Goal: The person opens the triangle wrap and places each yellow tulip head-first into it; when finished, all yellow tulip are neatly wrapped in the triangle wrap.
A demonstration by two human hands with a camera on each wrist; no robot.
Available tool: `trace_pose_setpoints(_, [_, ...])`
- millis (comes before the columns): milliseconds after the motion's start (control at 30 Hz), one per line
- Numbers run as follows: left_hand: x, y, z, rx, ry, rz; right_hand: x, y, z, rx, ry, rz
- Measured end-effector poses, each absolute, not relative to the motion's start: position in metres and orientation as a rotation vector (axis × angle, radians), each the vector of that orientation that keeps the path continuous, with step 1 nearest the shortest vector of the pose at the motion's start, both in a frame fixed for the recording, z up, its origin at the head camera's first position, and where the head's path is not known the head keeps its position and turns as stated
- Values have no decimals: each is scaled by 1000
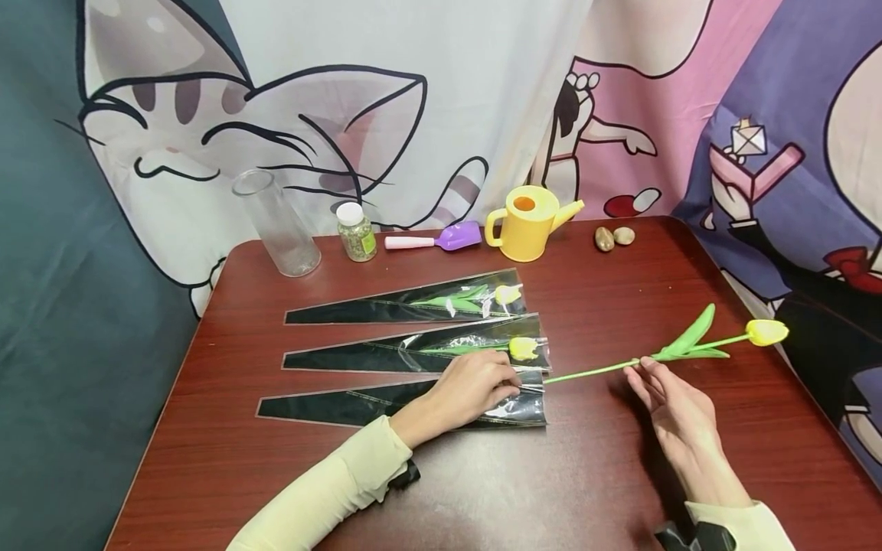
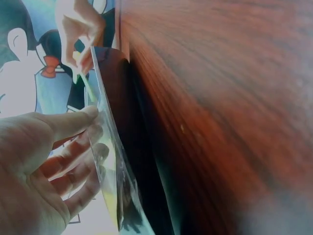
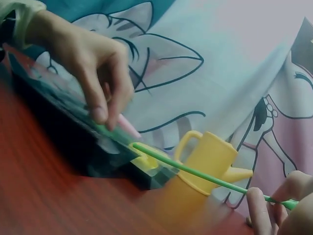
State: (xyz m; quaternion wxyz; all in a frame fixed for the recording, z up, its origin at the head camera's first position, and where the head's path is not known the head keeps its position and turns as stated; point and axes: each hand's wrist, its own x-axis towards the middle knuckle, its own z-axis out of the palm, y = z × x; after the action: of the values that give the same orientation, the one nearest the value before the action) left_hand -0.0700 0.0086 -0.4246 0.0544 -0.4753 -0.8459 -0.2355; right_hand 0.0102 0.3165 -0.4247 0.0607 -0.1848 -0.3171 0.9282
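Note:
My right hand [image 1: 678,413] pinches the green stem of an artificial yellow tulip [image 1: 766,332] just below its leaves, bloom pointing right. The stem's tip reaches the wide end of the nearest black-and-clear flower sleeve [image 1: 310,407]. At that end my left hand [image 1: 472,389] pinches the clear film between thumb and fingers, lifting it in the left wrist view [image 2: 110,161]. Behind lie two more sleeves, the middle one [image 1: 344,358] and the far one [image 1: 351,310], each with a yellow tulip inside. In the right wrist view the bare stem [image 3: 195,172] runs toward the left hand.
Along the table's back edge stand a clear glass cylinder [image 1: 289,237], a white-lidded jar [image 1: 357,233] and a yellow watering can [image 1: 527,226]. A purple scoop [image 1: 458,236] and two small stones [image 1: 605,239] lie there too. Printed curtains [image 1: 455,92] hang behind the table.

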Motion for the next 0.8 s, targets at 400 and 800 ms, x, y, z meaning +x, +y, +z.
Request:
trace_pose_setpoints(400, [-72, 9, -420, -1439, -2560, -691, 33, 306, -435, -612, -940, 2752])
trace_pose_setpoints(800, [-73, 12, -420, -1437, -2566, -698, 31, 302, -433, -645, -893, 2689])
